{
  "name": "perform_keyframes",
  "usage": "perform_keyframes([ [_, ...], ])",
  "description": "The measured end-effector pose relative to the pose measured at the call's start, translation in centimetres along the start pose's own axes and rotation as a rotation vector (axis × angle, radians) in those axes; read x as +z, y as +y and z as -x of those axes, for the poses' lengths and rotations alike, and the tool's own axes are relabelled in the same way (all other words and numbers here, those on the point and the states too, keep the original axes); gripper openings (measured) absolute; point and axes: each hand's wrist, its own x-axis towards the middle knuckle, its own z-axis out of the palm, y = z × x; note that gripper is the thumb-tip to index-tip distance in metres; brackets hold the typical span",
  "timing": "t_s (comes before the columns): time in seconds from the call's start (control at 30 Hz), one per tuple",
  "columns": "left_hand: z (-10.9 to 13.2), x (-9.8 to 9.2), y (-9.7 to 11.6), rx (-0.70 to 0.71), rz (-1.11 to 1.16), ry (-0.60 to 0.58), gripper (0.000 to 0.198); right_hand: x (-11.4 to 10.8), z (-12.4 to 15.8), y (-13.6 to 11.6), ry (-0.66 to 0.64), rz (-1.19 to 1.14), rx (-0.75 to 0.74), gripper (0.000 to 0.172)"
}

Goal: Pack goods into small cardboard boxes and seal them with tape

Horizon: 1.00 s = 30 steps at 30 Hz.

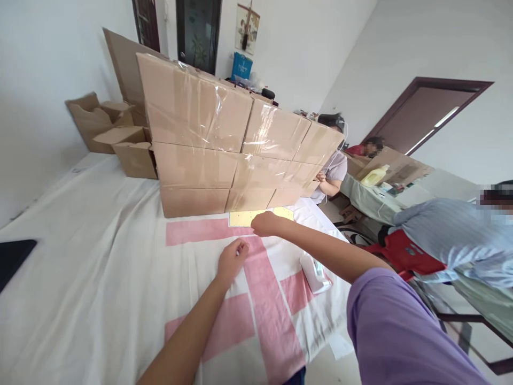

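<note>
My left hand (233, 260) is closed above the pink and white cloth, its fingers curled; whatever they hold is too small to make out. Farther forward, my right hand (263, 224) is closed over a yellow sheet with small marks (239, 218), covering part of it. The fingertips are turned away, so what they grip is hidden. The sheet lies on the cloth-covered table (188, 278) at the foot of the cardboard wall. To the right, beneath my right forearm, a white bottle (315, 274) lies on the cloth.
A tall wall of taped cardboard boxes (200, 166) crosses the table. Open boxes (134, 152) stand behind its left end, and a dark flat object (14, 259) lies at the left edge. A person (332, 171) is behind the wall's right end; others sit farther right.
</note>
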Motion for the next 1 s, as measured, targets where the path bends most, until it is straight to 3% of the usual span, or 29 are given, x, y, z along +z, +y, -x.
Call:
perform_keyframes([
  [0.1, 0.0, 0.1, 0.1, -0.012, 0.057, 0.026, 0.023, -0.1, 0.7, -3.1, 0.047, -0.019, -0.037, 0.018],
  [0.23, -0.2, 0.1, 0.4, -0.031, 0.168, 0.12, 0.025, -0.9, 0.5, -4.9, 0.16, -0.088, -0.051, 0.015],
  [0.33, -1.0, -1.4, 1.3, -0.04, 0.258, 0.247, 0.026, -2.6, -1.0, -6.0, 0.277, -0.202, -0.111, 0.017],
  [0.43, -2.9, -5.9, 2.5, -0.018, 0.306, 0.422, 0.021, -4.7, -3.9, -8.4, 0.401, -0.381, -0.245, 0.028],
  [0.53, -4.5, -13.3, 3.3, 0.025, 0.3, 0.589, 0.013, -6.1, -7.7, -12.8, 0.456, -0.56, -0.401, 0.037],
  [0.63, -4.8, -20.6, 2.5, 0.056, 0.237, 0.709, 0.013, -7.1, -11.8, -18.2, 0.468, -0.78, -0.445, 0.026],
  [0.7, -4.4, -24.0, 1.0, 0.058, 0.161, 0.757, 0.017, -8.4, -14.5, -21.4, 0.511, -0.881, -0.411, 0.023],
  [0.8, -4.1, -26.2, -1.7, 0.046, 0.048, 0.759, 0.023, -11.8, -18.8, -24.4, 0.618, -0.897, -0.324, 0.045],
  [0.87, -4.2, -26.5, -3.1, 0.038, 0.005, 0.722, 0.025, -14.8, -21.9, -25.3, 0.697, -0.907, -0.161, 0.058],
  [1.0, -4.6, -26.8, -4.1, 0.013, -0.015, 0.638, 0.029, -19.3, -27.4, -25.3, 0.806, -0.911, 0.339, 0.077],
])
